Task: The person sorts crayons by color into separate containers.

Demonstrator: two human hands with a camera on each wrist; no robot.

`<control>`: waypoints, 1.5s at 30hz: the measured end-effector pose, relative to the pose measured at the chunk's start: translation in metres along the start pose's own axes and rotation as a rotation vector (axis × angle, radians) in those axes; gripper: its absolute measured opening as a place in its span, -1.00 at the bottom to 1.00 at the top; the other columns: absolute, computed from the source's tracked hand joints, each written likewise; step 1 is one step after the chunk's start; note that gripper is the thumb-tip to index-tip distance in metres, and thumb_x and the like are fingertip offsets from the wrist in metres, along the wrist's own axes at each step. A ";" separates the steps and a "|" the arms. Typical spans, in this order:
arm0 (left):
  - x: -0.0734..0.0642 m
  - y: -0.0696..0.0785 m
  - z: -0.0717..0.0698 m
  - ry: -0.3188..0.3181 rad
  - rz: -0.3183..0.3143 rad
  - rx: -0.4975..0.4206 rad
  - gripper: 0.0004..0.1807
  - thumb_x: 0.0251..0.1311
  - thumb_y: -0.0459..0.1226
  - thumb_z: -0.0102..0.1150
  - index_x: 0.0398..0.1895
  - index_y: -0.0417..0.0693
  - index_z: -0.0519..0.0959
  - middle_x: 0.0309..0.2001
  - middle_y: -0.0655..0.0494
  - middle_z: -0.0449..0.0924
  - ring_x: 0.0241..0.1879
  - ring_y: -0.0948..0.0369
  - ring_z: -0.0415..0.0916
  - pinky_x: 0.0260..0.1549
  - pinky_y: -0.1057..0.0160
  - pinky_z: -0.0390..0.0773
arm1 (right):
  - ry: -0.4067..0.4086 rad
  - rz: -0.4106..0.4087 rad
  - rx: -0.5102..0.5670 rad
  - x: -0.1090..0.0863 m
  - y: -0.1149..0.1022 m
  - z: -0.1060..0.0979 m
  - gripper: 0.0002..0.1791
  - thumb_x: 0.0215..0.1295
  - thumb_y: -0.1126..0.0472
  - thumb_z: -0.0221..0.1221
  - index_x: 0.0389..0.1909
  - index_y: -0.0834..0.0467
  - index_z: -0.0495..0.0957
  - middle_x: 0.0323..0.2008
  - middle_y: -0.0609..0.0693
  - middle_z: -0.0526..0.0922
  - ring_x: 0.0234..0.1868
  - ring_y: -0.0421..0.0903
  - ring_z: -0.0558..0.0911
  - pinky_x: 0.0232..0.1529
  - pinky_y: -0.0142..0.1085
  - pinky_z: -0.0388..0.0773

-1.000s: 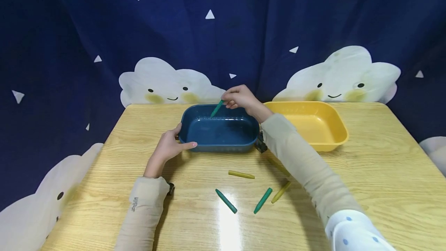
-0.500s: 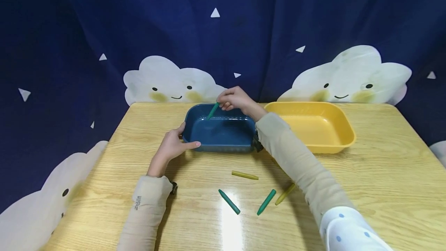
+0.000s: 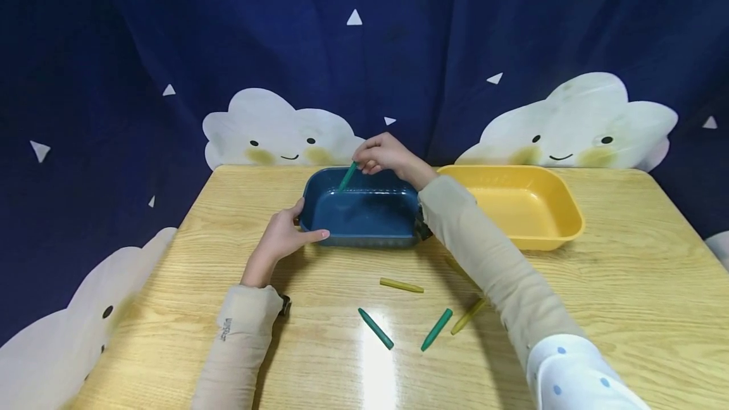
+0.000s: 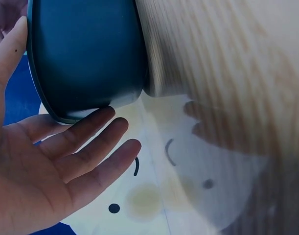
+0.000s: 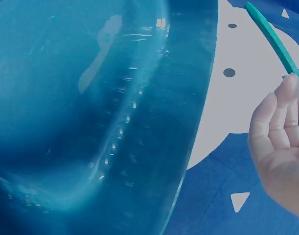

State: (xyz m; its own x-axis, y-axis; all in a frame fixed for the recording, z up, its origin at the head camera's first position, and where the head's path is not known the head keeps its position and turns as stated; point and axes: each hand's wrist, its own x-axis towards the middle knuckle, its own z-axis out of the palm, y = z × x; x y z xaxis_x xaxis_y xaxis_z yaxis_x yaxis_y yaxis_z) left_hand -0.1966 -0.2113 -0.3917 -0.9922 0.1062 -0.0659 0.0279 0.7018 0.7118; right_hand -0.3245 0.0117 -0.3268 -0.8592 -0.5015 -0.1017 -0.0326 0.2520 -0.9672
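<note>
Over the back rim of the blue plastic bin (image 3: pixel 370 241), my right hand (image 3: pixel 385 155) pinches a green crayon (image 3: pixel 348 177) by its upper end. The crayon slants down and left above the bin's inside. In the right wrist view that green crayon (image 5: pixel 274 39) sticks out past the fingertips. My left hand (image 3: pixel 279 236) rests against the bin's left end, thumb along the front rim. The left wrist view shows its fingers (image 4: pixel 93 156) spread and nearly straight, touching the bin's end wall. Two more green crayons (image 3: pixel 376 328) (image 3: pixel 436 329) lie on the table in front.
To the right stands a yellow bin (image 3: pixel 541 243), partly behind my right forearm. Yellow crayons lie on the wooden table (image 3: pixel 319 359): one yellow crayon (image 3: pixel 401 285) near the blue bin, another yellow crayon (image 3: pixel 467 317) beside my right sleeve. A dark blue curtain (image 3: pixel 319 49) hangs behind.
My right hand has shifted slightly left along the back of the blue bin with the green crayon. My left hand stays on the bin. The head view has turned a little.
</note>
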 end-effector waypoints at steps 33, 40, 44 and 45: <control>0.003 -0.004 -0.001 0.017 -0.001 0.000 0.06 -0.09 -0.03 0.38 0.35 -0.36 -0.01 -0.39 -0.15 0.50 -0.77 0.24 0.18 -0.68 0.30 0.27 | -0.184 0.024 -0.138 0.035 0.012 0.021 -0.77 0.24 0.35 0.10 -0.14 0.38 0.54 -0.44 0.08 0.62 -0.45 -0.08 0.61 -0.34 -0.29 0.56; 0.004 -0.005 -0.002 0.013 0.005 -0.011 0.07 -0.10 -0.01 0.38 0.35 -0.34 0.00 -0.56 -0.10 0.49 -0.78 0.25 0.15 -0.69 0.29 0.26 | -0.238 0.047 -0.134 0.040 0.023 0.025 -0.78 0.25 0.38 0.06 -0.14 0.41 0.53 -0.44 0.09 0.61 -0.46 -0.11 0.58 -0.24 -0.19 0.55; 0.004 -0.005 -0.001 0.004 0.006 -0.019 0.07 -0.10 -0.01 0.37 0.35 -0.33 0.00 -0.76 0.04 0.36 -0.80 0.25 0.15 -0.72 0.31 0.24 | -0.292 0.086 -0.133 0.043 0.035 0.027 -0.76 0.26 0.39 0.04 -0.11 0.43 0.51 -0.45 0.06 0.61 -0.47 -0.13 0.57 -0.28 -0.24 0.55; 0.004 -0.005 -0.001 0.007 0.005 -0.017 0.06 -0.10 -0.01 0.37 0.35 -0.33 0.00 -0.76 0.05 0.35 -0.80 0.25 0.15 -0.72 0.31 0.24 | -0.304 0.090 -0.135 0.044 0.038 0.027 -0.76 0.26 0.40 0.04 -0.10 0.43 0.51 -0.46 0.05 0.61 -0.47 -0.14 0.58 -0.30 -0.25 0.55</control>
State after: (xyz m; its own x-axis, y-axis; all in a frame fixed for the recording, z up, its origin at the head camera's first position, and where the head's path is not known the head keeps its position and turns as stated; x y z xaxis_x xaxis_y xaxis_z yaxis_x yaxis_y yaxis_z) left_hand -0.2007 -0.2152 -0.3950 -0.9928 0.1049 -0.0574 0.0310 0.6890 0.7241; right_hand -0.3495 -0.0231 -0.3741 -0.6711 -0.6905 -0.2699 -0.0481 0.4038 -0.9136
